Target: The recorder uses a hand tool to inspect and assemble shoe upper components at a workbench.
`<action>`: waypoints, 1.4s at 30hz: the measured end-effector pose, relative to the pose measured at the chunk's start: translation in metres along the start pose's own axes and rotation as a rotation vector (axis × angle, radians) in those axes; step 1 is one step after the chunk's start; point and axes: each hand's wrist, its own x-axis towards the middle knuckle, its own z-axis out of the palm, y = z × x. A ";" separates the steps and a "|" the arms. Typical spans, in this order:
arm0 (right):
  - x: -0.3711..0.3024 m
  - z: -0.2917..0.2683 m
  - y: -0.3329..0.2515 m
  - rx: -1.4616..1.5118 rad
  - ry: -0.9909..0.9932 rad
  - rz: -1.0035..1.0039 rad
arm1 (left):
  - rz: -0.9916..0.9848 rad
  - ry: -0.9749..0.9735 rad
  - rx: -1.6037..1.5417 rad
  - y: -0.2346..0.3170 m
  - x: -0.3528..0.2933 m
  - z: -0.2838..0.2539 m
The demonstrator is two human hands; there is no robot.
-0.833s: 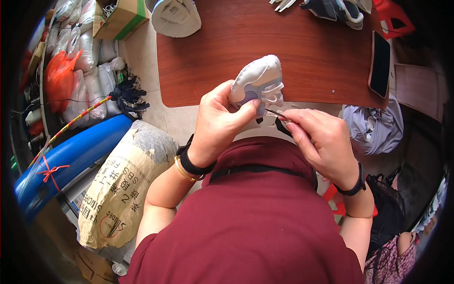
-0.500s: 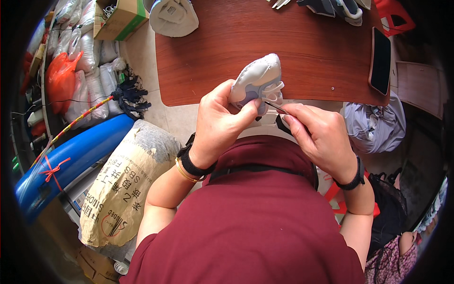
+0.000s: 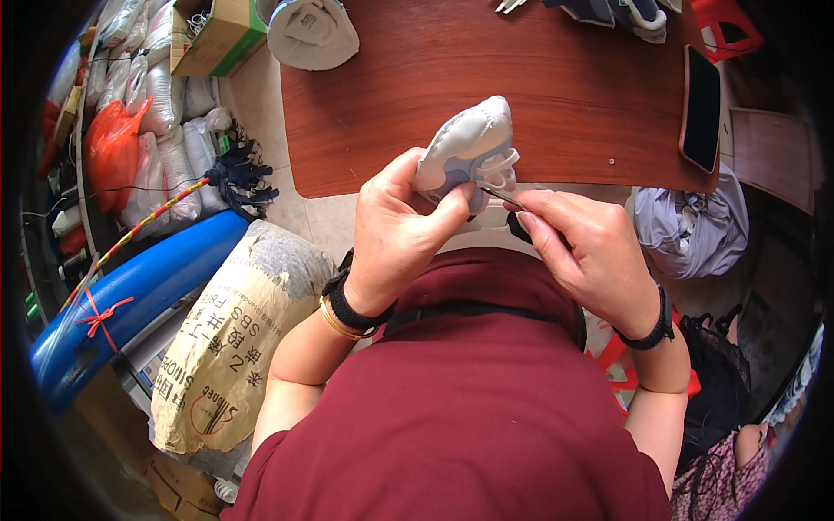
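My left hand (image 3: 401, 227) grips a small white and pale lavender shoe upper (image 3: 470, 137), toe pointing up and away from me, with the thumb pressed on its near side. White lace loops (image 3: 497, 168) stand out along its right edge. Between the thumb and fingers of my right hand (image 3: 599, 252) is a thin dark metal tool (image 3: 502, 198), slanting up to the left. Its tip meets the upper beside my left thumb; whether it pierces the material I cannot tell. Both hands are just off the table's near edge.
A reddish-brown table (image 3: 391, 95) carries a phone (image 3: 700, 108) at right, a pale shoe-shaped piece (image 3: 313, 35) at far left and dark shoe parts (image 3: 608, 16) at the back. Left are a blue roll (image 3: 139, 304) and a wrapped bundle (image 3: 234, 339). A grey plastic bag (image 3: 691, 230) is at right.
The shoe upper and my left hand have shifted slightly left, with the upper tilted a little. My right hand keeps the tool against it, almost in the same place.
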 end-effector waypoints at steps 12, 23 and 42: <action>0.005 0.008 0.009 -0.126 0.069 0.018 | 0.017 0.024 0.127 0.001 -0.005 0.000; 0.014 -0.005 0.000 0.172 0.112 0.113 | -0.165 -0.028 -0.192 0.009 0.005 -0.005; 0.024 0.001 0.000 0.364 -0.029 0.089 | -0.241 -0.136 -0.285 0.012 0.000 -0.011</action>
